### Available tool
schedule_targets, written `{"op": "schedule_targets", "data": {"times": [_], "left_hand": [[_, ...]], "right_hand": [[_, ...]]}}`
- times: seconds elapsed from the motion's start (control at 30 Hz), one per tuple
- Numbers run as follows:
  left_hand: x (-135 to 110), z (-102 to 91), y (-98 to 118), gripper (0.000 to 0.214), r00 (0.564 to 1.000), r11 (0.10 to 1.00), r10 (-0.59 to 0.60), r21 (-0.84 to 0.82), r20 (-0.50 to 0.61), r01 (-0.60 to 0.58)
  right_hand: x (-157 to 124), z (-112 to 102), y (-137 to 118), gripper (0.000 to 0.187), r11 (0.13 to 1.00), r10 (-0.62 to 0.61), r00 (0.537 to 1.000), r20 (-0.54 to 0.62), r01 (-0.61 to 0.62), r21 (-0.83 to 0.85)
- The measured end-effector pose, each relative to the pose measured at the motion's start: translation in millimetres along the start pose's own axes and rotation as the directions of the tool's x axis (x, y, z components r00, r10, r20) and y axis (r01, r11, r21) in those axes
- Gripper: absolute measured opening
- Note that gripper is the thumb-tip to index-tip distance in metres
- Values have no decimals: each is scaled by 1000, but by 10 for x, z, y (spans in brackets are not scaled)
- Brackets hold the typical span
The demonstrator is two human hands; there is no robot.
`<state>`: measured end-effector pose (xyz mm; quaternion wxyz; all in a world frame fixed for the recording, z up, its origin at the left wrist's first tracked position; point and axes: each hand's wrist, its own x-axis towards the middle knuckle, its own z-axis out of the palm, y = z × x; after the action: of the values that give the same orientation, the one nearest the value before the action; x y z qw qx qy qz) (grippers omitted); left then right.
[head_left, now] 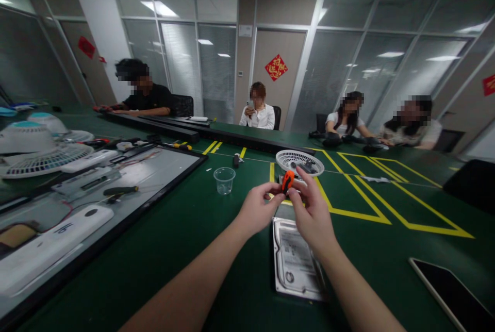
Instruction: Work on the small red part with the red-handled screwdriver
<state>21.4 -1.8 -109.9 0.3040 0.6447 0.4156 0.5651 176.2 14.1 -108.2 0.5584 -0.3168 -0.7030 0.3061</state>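
Observation:
Both my hands come together above the table around a small orange-and-black tool handle (287,182); its far end cannot be made out. The fingertips of my left hand (260,207) are closed on its left side. My right hand (312,209) pinches it from the right with thumb and fingers, the index finger raised. Below them a silver hard drive (294,257) lies label side up on the green table (216,270), partly covered by my right hand and forearm. Just beyond my hands sits a white round slatted basket (281,158) with dark small parts in it.
A clear plastic cup (225,181) stands left of my hands. Further left, a large panel (154,169) carries a screwdriver (120,191) and white housings; fan parts (29,146) lie beyond. A phone-like slab (452,291) rests at right. Several people sit across the table.

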Motion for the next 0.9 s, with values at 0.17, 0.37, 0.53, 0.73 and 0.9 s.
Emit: {"op": "schedule_targets", "data": {"times": [0.17, 0.37, 0.53, 0.73, 0.9], "left_hand": [[-8, -2, 8, 16, 1000, 1000, -11, 10, 15, 11], [-21, 31, 9, 19, 997, 999, -26, -31, -66, 24], [-15, 16, -12, 11, 999, 997, -26, -67, -36, 23], [-5, -13, -26, 12, 999, 1000, -6, 14, -50, 7], [-10, 2, -13, 21, 997, 999, -21, -49, -72, 17]], "right_hand": [[30, 10, 20, 45, 1000, 9, 999, -45, -8, 30], [14, 22, -28, 50, 1000, 6, 999, -39, -5, 29], [2, 45, -18, 51, 998, 26, 1000, 17, -27, 60], [14, 64, -3, 37, 998, 34, 999, -37, -32, 54], [0, 66, 20, 50, 995, 34, 999, -40, -30, 95]]}}
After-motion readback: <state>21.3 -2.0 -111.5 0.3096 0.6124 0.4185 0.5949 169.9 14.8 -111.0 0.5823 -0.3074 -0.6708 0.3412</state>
